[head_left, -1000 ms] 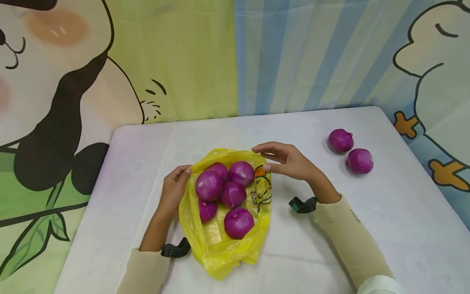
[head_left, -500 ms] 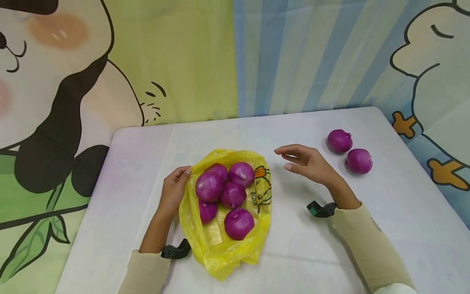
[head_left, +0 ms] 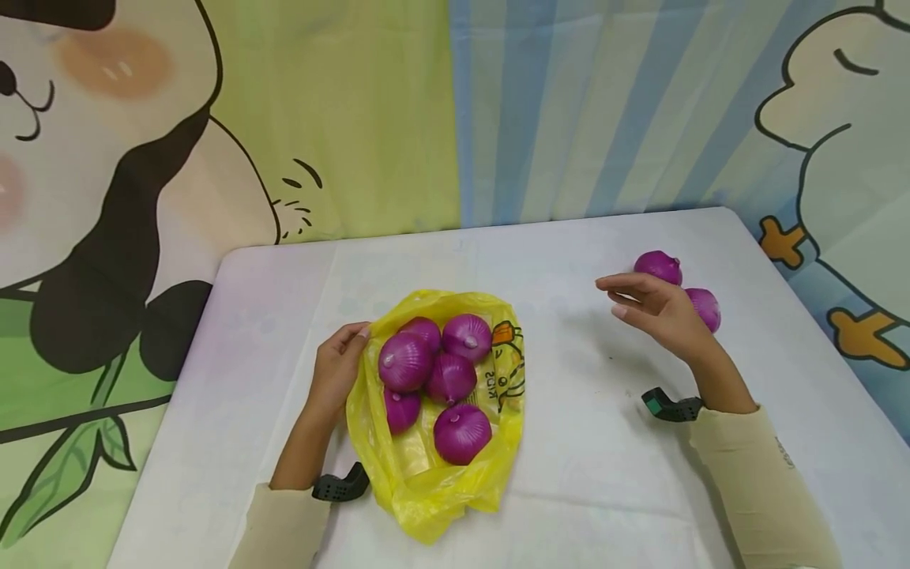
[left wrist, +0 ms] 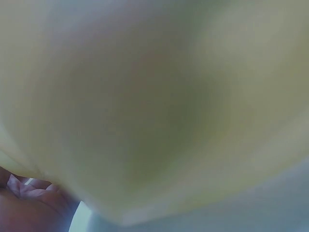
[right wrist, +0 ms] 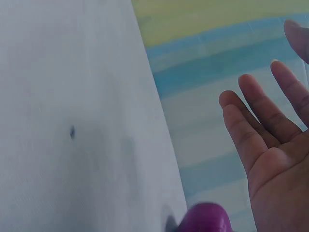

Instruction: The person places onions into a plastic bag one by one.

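A yellow plastic bag (head_left: pixel 419 506) lies with its mouth spread on the table, and several purple onions (head_left: pixel 462 434) sit inside it. My left hand (head_left: pixel 336 370) pinches the bag's left rim between thumb and fingers; in the left wrist view the blurred bag (left wrist: pixel 159 121) fills most of the picture. Raised over the table right of the bag, my right hand (head_left: pixel 661 316) holds nothing, its fingers spread in the right wrist view. Two more onions lie behind it: the farther onion (head_left: pixel 658 266) shows mostly, the nearer onion (head_left: pixel 705 308) is partly hidden by the hand.
A white cloth covers the table (head_left: pixel 569 474). Behind it hangs a printed backdrop (head_left: pixel 341 118) with cartoon animals, meeting the table's far edge. A black wrist camera (head_left: pixel 341 484) on the left arm sits close to the bag.
My right hand has left the bag's right rim and moved right, to in front of the two loose onions. The left hand and the bag have stayed in place.
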Demonstrator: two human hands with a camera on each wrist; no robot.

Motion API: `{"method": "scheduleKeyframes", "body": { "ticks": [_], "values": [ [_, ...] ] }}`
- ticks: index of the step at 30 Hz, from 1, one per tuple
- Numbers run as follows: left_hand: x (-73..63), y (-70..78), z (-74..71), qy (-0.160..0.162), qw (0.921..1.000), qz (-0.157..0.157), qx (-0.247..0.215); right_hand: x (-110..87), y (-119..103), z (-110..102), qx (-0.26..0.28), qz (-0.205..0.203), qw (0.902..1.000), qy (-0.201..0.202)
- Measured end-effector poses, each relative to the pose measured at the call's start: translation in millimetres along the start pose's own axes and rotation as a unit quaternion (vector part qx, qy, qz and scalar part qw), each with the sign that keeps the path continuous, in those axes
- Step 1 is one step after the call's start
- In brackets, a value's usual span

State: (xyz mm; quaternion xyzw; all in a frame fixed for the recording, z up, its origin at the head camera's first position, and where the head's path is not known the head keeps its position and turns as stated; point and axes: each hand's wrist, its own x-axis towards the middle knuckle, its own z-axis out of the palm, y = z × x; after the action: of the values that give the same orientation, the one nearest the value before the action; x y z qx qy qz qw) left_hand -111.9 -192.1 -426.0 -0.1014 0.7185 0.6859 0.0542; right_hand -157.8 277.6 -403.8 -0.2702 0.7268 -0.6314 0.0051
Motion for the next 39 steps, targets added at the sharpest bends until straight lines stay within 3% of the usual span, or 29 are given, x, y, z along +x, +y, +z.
{"method": "scheduleKeyframes", "body": {
  "ticks": [6,11,16,21,31,39],
  "values": [
    [4.6,-7.6,-1.0,-0.002,1.0000,0.009,0.000,-12.7,-5,-25,-0.070,0.020,0.9946,0.073],
    [5.0,-8.0,-0.7,-0.001,1.0000,0.008,-0.002,-26.5,-8,-46,-0.128,0.072,0.9781,0.147],
    [7.0,-9.0,-1.0,-0.002,1.0000,0.003,-0.004,-41.3,-6,-66,-0.167,0.119,0.9602,0.189],
    [9.2,-11.9,-2.8,-0.001,1.0000,-0.001,-0.005,-48.3,-2,-76,-0.187,0.155,0.9476,0.208],
    [7.0,-11.3,-2.1,0.005,1.0000,0.000,0.004,-53.3,11,-86,-0.158,0.151,0.9422,0.254],
    [7.0,-11.8,-1.5,0.007,1.0000,0.003,0.002,-55.2,20,-91,-0.185,0.204,0.9303,0.243]
  ]
}}
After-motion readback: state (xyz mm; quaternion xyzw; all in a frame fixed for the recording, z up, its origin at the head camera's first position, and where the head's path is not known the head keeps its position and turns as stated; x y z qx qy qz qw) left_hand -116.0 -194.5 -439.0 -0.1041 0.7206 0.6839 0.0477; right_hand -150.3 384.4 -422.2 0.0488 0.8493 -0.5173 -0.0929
